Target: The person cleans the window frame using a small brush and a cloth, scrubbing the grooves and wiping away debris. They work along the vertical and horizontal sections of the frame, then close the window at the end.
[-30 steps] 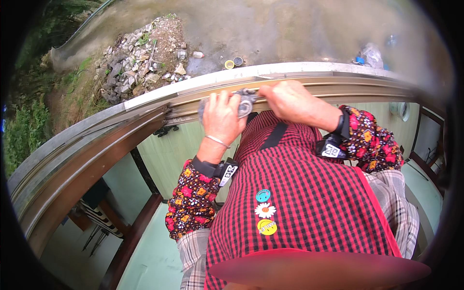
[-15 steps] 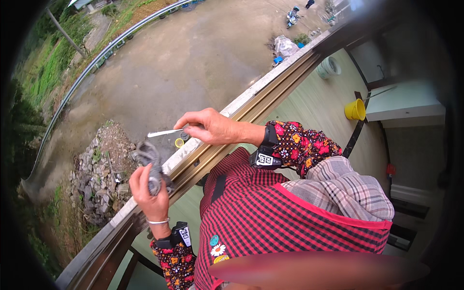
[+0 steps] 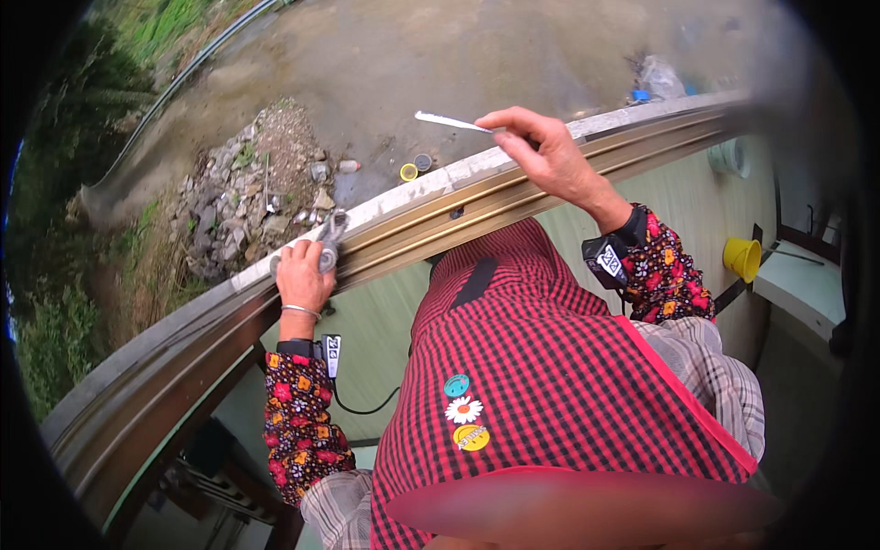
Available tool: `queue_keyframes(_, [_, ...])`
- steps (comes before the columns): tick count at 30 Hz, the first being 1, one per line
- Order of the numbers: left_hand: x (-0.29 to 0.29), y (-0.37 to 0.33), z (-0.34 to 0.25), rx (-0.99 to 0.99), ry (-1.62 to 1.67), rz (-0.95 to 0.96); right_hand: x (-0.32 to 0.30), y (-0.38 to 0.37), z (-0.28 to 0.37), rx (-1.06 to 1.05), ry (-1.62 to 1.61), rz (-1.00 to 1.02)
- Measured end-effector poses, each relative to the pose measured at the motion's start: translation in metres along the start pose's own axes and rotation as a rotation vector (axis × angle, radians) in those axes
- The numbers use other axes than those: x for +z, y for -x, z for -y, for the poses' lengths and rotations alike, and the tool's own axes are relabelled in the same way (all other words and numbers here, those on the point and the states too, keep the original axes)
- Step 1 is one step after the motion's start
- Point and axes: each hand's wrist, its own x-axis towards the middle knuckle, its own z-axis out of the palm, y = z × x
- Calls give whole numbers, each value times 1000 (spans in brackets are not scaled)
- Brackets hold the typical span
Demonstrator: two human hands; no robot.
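My left hand point(image 3: 304, 278) is closed on a crumpled grey rag point(image 3: 331, 240). It rests at the outer edge of a window sill with brown metal sliding tracks point(image 3: 440, 215). Part of the rag sticks out past the fingers, on the sill's outer side. Above the sill, farther right, my right hand point(image 3: 556, 163) pinches one end of a slim white strip-like tool point(image 3: 449, 121). The tool's free end points left, out over the ground outside, and its exact kind cannot be made out.
Outside and below lie a heap of stones and rubble point(image 3: 247, 188) and a yellow round container point(image 3: 409, 171). Indoors on the right are a yellow bucket point(image 3: 742, 259) and a pale bucket point(image 3: 730, 158). A checked apron point(image 3: 522, 367) covers my front, close to the sill.
My left hand has come down with the rag from the air onto the sill. The right hand still holds the white tool; the whole view has turned and shifted.
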Motion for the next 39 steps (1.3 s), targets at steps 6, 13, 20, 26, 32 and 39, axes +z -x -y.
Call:
queue_keyframes(6, [-19, -29, -30, 0, 139, -410, -16, -2, 2, -67, 74, -151])
queue_keyframes(13, [16, -144, -186, 688, 470, -24, -21, -21, 10, -104, 134, -229])
queue_keyframes(20, [27, -81, -63, 595, 369, -42, -22, -28, 13, -29, 166, -248])
queue_keyframes(26, [-50, 28, 67, 158, 74, 0, -21, -25, 8, -9, 76, -254])
queue_keyframes(32, [-54, 0, -9, 79, 329, -356, 18, -48, 35, -4, 26, -174])
queue_keyframes(39, [-15, 38, -13, -55, 174, -234, 76, -62, 64, -132, 139, 107])
